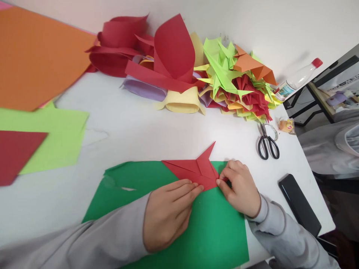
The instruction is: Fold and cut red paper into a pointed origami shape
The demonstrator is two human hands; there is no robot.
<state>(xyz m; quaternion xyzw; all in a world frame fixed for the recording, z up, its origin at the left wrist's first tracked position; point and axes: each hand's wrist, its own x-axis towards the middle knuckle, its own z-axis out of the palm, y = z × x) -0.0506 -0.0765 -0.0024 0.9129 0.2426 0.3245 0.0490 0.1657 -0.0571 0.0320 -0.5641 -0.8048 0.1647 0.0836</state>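
Observation:
A folded red paper [193, 168] with several pointed ends lies over the upper edge of a green paper sheet [218, 228]. My left hand [171, 213] rests along the lower edge of the red paper, its fingers close together and their tips holding it down; the thumb is hidden. At the paper's right corner, my right hand [238, 186] pinches it between thumb and forefinger, the other fingers curled.
Rolled red card pieces [174, 48] and a heap of folded paper shapes [238, 82] line the wall. Black scissors [267, 144], a tape roll [271, 131], a bottle [297, 80] and a black phone [300, 204] are on the right. Orange sheets [39, 56] lie left.

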